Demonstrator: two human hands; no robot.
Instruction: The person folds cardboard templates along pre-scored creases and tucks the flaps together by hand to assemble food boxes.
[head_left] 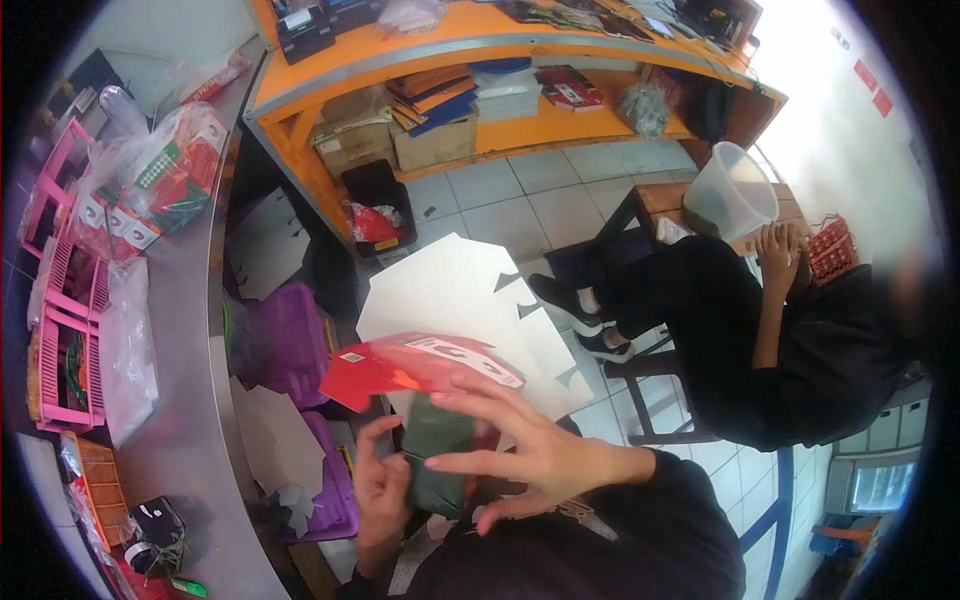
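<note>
Low in front of my body is a dark green wrapped package (439, 455), shaped like a block. My left hand (382, 490) is closed on its left side, fingers curled at its edge. From the right, my right hand (540, 450) reaches across it with stretched, spread fingers; the fingertips lie over the package, and how firmly they touch is hard to tell. Just beyond my hands is a red printed card (420, 365) with a white and black pattern. Behind it lies a large white cut cardboard sheet (440, 290) with notched edges. Whether card and sheet are joined is unclear.
A metal counter (200, 400) runs along the left, carrying pink baskets (70, 340) and bagged red and green packs (180, 165). Purple crates (300, 345) stand below. An orange shelf bench (520, 45) is ahead. On the right, a seated person (760, 350) is beside a clear bucket (733, 190).
</note>
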